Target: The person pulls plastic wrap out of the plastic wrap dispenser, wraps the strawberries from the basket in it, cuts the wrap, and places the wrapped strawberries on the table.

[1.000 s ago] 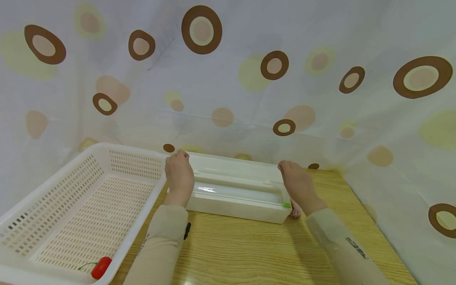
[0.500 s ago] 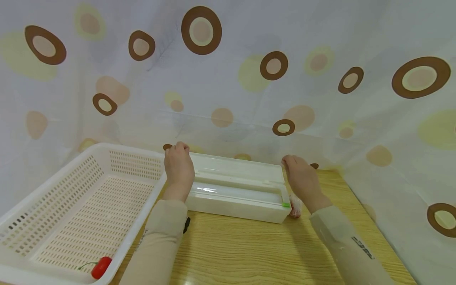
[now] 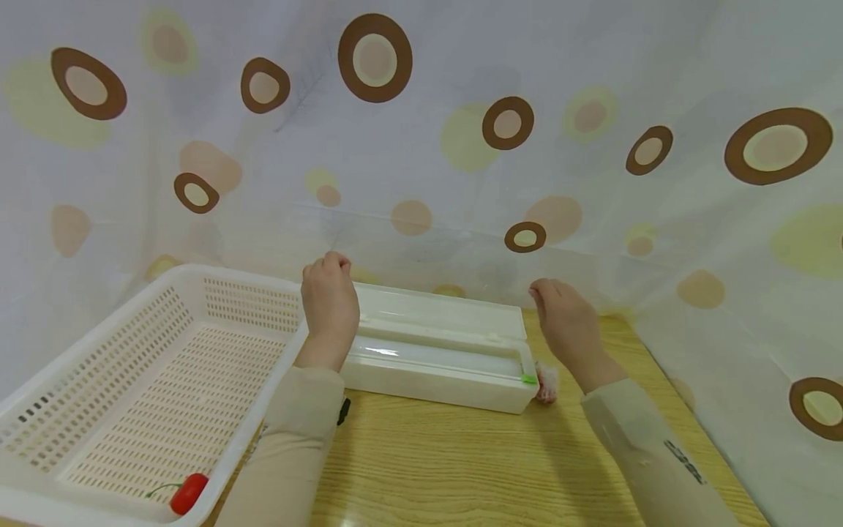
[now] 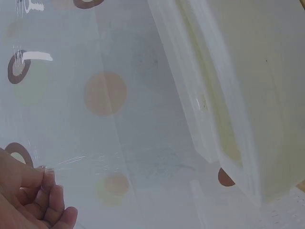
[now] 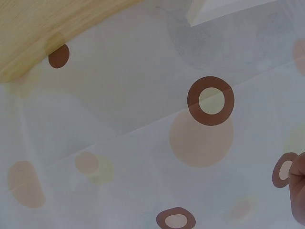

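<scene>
one red fruit (image 3: pixel 189 494) lies in one white basket (image 3: pixel 132 348), near left; the tabletop (image 3: pixel 415 461) is wood-grained. beyond sits one long white box (image 3: pixel 435 390), lid back, one roll (image 3: pixel 435 356) inside, one bundle (image 3: pixel 547 383) beside. two hands, left hand (image 3: pixel 331 304) and right hand (image 3: pixel 568 326), pinch clear film (image 4: pixel 38 56) near the lid. one dotted sheet (image 3: pixel 421 176) hangs behind.

Shows soft light, glare at the near edge of the wooden table (image 3: pixel 448 461), shadow toward its right edge, a dimmer right-wrist view.
</scene>
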`<action>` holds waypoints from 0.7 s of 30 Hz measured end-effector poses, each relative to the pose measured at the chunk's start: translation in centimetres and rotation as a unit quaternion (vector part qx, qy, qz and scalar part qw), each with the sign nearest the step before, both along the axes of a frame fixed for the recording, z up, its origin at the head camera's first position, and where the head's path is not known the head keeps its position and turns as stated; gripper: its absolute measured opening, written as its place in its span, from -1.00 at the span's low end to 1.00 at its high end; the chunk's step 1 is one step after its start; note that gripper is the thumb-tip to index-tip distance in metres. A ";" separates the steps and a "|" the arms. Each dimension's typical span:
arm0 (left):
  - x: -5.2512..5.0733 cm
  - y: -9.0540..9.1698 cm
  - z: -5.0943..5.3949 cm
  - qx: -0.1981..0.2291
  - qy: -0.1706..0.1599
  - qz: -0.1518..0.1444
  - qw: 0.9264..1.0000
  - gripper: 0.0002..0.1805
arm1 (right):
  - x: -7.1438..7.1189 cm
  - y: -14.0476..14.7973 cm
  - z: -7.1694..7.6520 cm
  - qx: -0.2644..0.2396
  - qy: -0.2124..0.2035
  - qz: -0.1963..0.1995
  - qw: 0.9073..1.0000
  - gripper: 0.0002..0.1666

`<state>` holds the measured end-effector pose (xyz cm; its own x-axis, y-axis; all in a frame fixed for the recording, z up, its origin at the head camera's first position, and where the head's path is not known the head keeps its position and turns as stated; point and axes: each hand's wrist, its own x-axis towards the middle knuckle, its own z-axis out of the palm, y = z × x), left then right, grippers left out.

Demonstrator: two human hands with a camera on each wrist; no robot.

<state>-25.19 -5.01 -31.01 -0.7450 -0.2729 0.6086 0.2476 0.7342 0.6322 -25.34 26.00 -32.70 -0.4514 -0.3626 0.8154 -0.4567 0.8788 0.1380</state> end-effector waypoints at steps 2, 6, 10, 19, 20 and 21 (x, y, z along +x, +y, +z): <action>0.2 0.0 0.3 0.005 0.007 -0.003 1.000 -0.88 | 0.1 0.0 0.2 -0.001 0.001 0.002 1.000 -0.91; 0.5 0.0 0.9 0.012 0.013 -0.013 1.000 -0.86 | 0.4 0.0 0.8 -0.006 0.007 0.007 1.000 -0.92; 0.8 -0.2 1.3 0.025 0.017 -0.025 0.999 -0.86 | 0.6 0.0 1.3 -0.013 0.012 0.007 1.000 -0.91; 1.3 -0.3 2.2 0.035 0.037 -0.034 0.998 -0.84 | 1.1 0.1 2.5 -0.027 0.022 0.012 0.999 -0.91; 1.3 -0.3 2.3 0.034 0.041 -0.034 0.998 -0.84 | 1.2 0.1 2.7 -0.029 0.021 0.012 0.999 -0.92; 1.3 -0.3 2.4 0.033 0.045 -0.034 0.998 -0.84 | 1.4 0.1 2.9 -0.031 0.019 0.012 0.999 -0.92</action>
<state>-23.84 -5.29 -28.57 -0.7067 -0.2650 0.6560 0.3536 0.6707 0.6520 -23.98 26.12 -29.81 -0.4115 -0.3208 0.8531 -0.4723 0.8756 0.1015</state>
